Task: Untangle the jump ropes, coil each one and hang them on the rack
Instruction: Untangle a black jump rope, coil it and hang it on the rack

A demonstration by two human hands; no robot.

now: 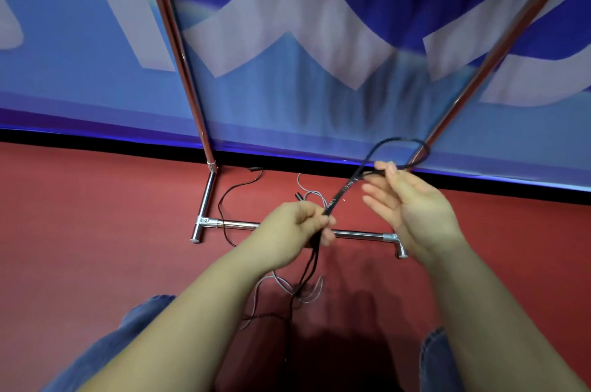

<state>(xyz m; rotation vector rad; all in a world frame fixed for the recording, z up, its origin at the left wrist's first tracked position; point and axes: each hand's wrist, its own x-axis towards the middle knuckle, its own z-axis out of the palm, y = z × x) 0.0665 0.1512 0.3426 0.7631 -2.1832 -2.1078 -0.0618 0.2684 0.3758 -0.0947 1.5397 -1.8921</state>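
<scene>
The black jump rope (340, 191) is held in front of the rack (204, 209), above its chrome base bar: the left hand (295, 228) grips the rope with fingers curled round it, and the right hand (411, 199) pinches the rope's raised loop between thumb and forefinger, its other fingers extended and spread. Below the left hand, black strands hang to the red floor (80, 215), where they cross a grey jump rope (307, 291) lying just in front of the base bar, and a blue banner (287, 71) stands behind the rack.
</scene>
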